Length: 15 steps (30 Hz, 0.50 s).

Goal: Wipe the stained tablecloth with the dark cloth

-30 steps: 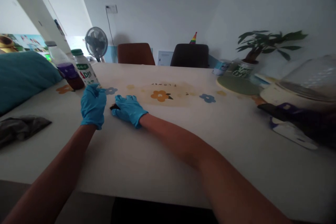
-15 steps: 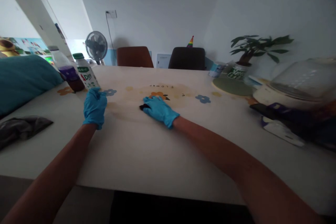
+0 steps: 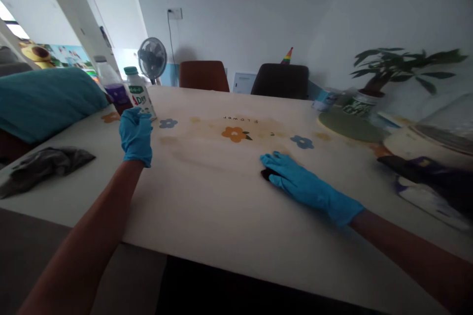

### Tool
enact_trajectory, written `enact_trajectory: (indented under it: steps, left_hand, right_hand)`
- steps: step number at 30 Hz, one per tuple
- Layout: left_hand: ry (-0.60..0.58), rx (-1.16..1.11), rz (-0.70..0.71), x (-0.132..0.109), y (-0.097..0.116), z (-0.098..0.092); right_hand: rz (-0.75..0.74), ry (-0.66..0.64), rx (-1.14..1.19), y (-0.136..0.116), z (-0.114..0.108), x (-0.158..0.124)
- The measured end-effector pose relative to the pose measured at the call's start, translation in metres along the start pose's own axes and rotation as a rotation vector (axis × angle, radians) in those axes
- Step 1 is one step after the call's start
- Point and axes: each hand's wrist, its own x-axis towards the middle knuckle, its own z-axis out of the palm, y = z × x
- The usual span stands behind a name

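— dark pad [image 3: 266, 174] under my right hand [image 3: 301, 186]?

— yes, i press it flat on the table [image 3: 221, 216], fingers stretched over it, only its left edge peeking out. looks like a small sponge or cloth, hard to tell.

— and your left hand [image 3: 136, 135]?

— raised just above the table, curled into a loose fist, holding nothing i can see. right behind it stand a white bottle [image 3: 139, 98] and a purple-labelled bottle [image 3: 112, 89]. grey rag [image 3: 44, 165] lies near the left edge, well apart from both hands.
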Motion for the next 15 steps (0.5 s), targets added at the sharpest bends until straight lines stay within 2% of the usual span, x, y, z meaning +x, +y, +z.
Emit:
enact_trajectory:
  steps: [4,9,15]
  left_hand:
    - [0.098,-0.089,-0.069,-0.003,0.020,-0.001]
    - [0.085,-0.096,-0.063,-0.001,0.021,-0.006]
    - [0.094,-0.074,-0.019,-0.005,0.010,-0.003]
  right_hand:
    - [-0.158,-0.093,0.058,-0.047,0.021,0.032]
    - [-0.402,-0.249,0.058,-0.126,0.064,0.116]
    - [-0.381,-0.096,0.003,-0.213,0.109,0.225]
